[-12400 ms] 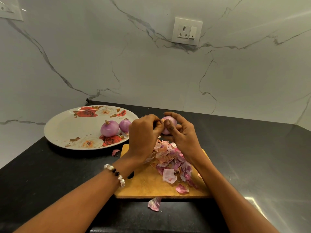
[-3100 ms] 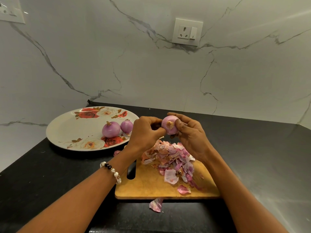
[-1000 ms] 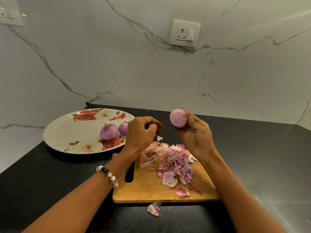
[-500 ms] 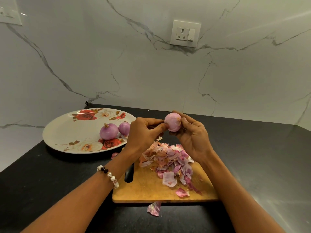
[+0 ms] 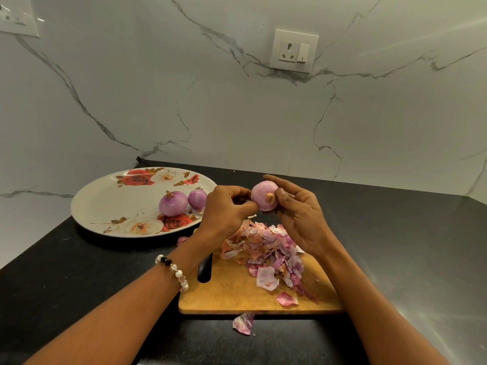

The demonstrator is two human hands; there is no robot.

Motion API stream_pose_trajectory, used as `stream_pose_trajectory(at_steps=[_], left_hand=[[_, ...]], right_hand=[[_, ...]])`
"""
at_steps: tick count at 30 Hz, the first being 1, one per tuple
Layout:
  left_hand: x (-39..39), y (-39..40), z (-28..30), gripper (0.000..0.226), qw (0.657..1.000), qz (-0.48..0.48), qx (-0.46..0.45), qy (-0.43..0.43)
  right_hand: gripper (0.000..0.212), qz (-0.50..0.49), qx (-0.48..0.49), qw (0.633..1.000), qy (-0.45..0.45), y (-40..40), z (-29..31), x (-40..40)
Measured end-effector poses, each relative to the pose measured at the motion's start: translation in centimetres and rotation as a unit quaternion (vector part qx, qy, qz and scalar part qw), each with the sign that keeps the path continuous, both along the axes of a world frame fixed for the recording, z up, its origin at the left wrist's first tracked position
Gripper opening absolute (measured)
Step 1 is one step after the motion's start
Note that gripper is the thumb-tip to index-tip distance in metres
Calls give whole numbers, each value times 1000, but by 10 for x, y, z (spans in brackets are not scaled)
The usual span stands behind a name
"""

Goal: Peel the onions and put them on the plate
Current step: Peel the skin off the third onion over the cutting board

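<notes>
- The onion (image 5: 264, 195), round, smooth and pale purple with a tan fibrous root end facing the camera, is held above the far edge of the chopping board.
- The right hand (image 5: 299, 214) cups it, fingers (image 5: 274, 179) curled over its top and thumb against its 3 o'clock side.
- The left hand (image 5: 226, 210) is at the onion's 9 o'clock, fingers curled, tips touching its skin; whether they pinch a flake I cannot tell. A beaded bracelet (image 5: 172, 271) circles that wrist.
- At 6 o'clock from the onion, papery pink and tan peels (image 5: 266, 248) lie heaped on the wooden chopping board (image 5: 232, 293), which has a slot handle.
- One loose peel (image 5: 243, 323) lies on the speckled black bench (image 5: 79, 280).
- At 9 o'clock, a glossy oval plate (image 5: 105, 201) with rose print carries two peeled onions (image 5: 173, 203).
- White veined marble wall (image 5: 210, 101) with a socket (image 5: 293, 50) stands at 12 o'clock.
</notes>
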State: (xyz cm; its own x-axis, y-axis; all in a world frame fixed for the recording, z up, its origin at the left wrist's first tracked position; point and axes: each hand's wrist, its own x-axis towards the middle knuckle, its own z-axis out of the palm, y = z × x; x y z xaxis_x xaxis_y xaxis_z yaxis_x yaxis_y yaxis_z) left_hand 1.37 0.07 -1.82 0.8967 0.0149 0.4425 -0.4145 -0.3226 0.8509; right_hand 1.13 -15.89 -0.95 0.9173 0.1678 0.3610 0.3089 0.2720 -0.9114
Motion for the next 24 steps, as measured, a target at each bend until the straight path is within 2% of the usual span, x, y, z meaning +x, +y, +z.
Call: stream_pose_trajectory(at_steps=[4, 9, 13, 16, 20, 24], left_hand=[[0, -2, 1, 19, 999, 31, 12, -17], [-1, -4, 3, 13, 999, 25, -9, -18], [-1, -4, 3, 15, 999, 35, -16, -23], [-1, -3, 4, 11, 998, 39, 7, -47], [-3, -7, 2, 15, 998, 26, 21, -60], [-3, -8, 4, 14, 997, 3, 21, -80]], right_hand=[[30, 7, 41, 999, 30, 3, 1, -1], [29, -7, 91, 994, 66, 2, 4, -2], [22, -38, 168, 980, 100, -6, 6, 1], [27, -37, 203, 971, 119, -13, 7, 3], [28, -40, 202, 970, 128, -14, 7, 4], [24, -51, 154, 980, 115, -8, 7, 3]])
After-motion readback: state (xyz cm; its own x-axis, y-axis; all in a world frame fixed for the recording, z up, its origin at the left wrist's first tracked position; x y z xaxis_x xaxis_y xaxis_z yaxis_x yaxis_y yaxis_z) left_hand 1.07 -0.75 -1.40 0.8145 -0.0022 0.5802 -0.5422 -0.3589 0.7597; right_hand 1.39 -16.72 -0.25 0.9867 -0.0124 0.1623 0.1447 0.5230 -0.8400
